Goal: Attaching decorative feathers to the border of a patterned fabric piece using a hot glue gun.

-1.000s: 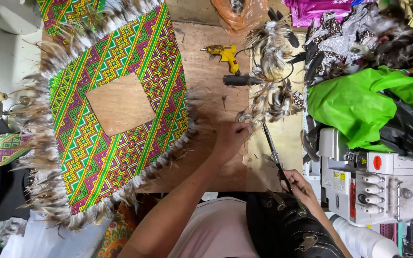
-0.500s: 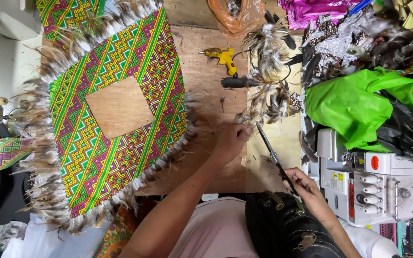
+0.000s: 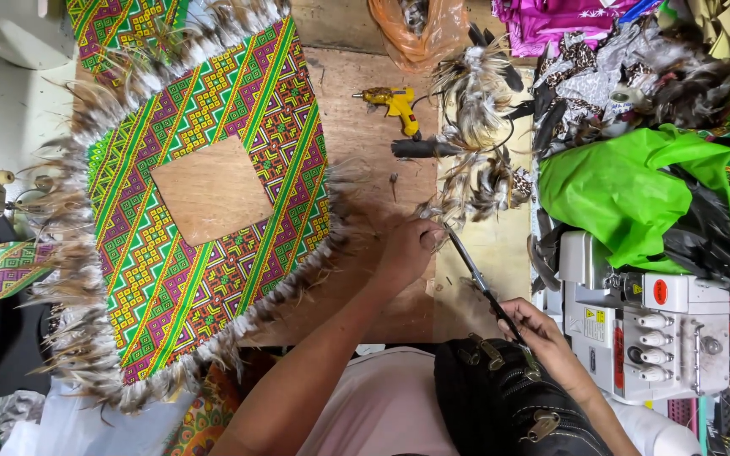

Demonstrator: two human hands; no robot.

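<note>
At the bottom of the frame, the right hand (image 3: 542, 342) closes around the handles of long scissors (image 3: 483, 291), the wrist resting above a black bag (image 3: 509, 405), blades angled up and left across the wooden tabletop (image 3: 365, 118). Just above centre, the left hand (image 3: 407, 249), forearm stretched diagonally from the lower left, pinches what appears to be a small feather (image 3: 434, 211) right at the blade tips; the grip is partly hidden. With fingertips so close to the blades, a snip could nick them, or cut the quill too short. To the left lies the feather-fringed patterned cloth (image 3: 204, 219) with its square cut-out. Farther up sit loose feathers (image 3: 475, 93) and a yellow glue gun (image 3: 394, 103); a sewing machine (image 3: 644, 312) stands at right.
</note>
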